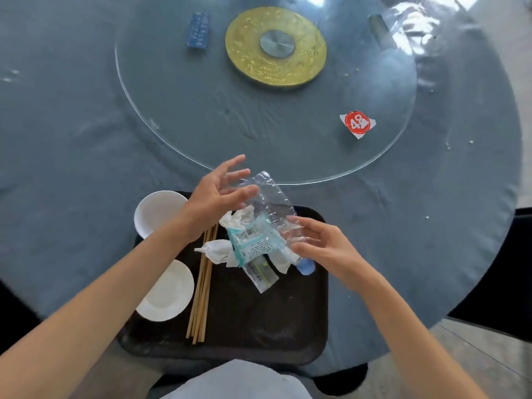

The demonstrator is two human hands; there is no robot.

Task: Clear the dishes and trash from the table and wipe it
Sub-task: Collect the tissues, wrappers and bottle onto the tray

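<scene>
A black tray (pixel 259 326) sits at the near edge of the round blue table (pixel 72 154). On it lie a white bowl (pixel 157 210), a white saucer (pixel 169 292), wooden chopsticks (pixel 201 298), crumpled tissues (pixel 218 251), wrappers (pixel 253 246) and a crushed clear plastic bottle (pixel 273 205) with a blue cap. My left hand (pixel 218 191) hovers with spread fingers at the bottle's upper end. My right hand (pixel 316 246) is open, fingertips against the bottle's lower part.
A glass turntable (pixel 201 116) with a gold centre disc (pixel 276 47) covers the table's middle. On it lie a blue packet (pixel 198 30) and a torn red-and-white label (pixel 357 124). Crumbs dot the right side. Dark chairs stand at the right.
</scene>
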